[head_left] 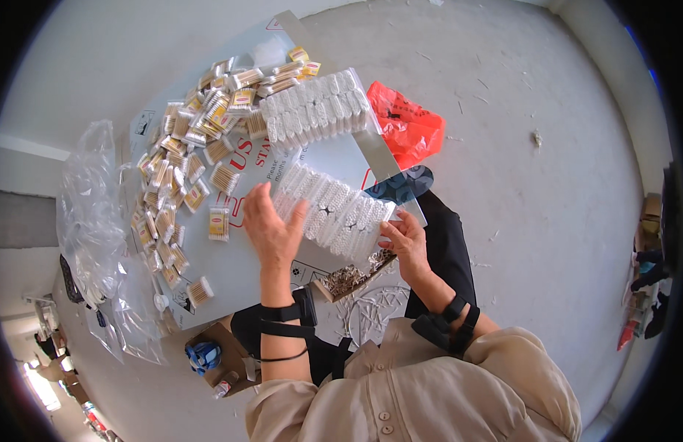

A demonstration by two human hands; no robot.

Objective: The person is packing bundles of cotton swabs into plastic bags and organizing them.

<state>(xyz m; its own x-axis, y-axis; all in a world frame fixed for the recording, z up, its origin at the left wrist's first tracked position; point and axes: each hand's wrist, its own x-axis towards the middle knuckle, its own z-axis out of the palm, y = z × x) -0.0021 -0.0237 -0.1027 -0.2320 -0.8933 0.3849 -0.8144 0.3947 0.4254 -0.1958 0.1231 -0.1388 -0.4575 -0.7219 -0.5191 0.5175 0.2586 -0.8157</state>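
Note:
Between my hands is a clear plastic bag packed with rows of cotton swab bundles [337, 212], white tips facing up. My left hand [273, 227] curls around its left end, fingers at the far side and thumb on the near side. At the right end, my right hand [408, 244] pinches the bag's edge between thumb and fingers. Just beyond lies a second filled bag of cotton swabs [315, 110] on the pale board tabletop [256, 272]. To the left, many small cotton swab packets [175, 188] are heaped, some with yellow labels.
A red plastic bag [411, 125] hangs at the table's right edge. Crumpled clear plastic [98, 221] drapes off the left side. Below the near edge are a carton of loose swabs [347, 282] and a cardboard box [238, 368] holding a blue item. Scattered sticks lie on the grey floor [533, 243].

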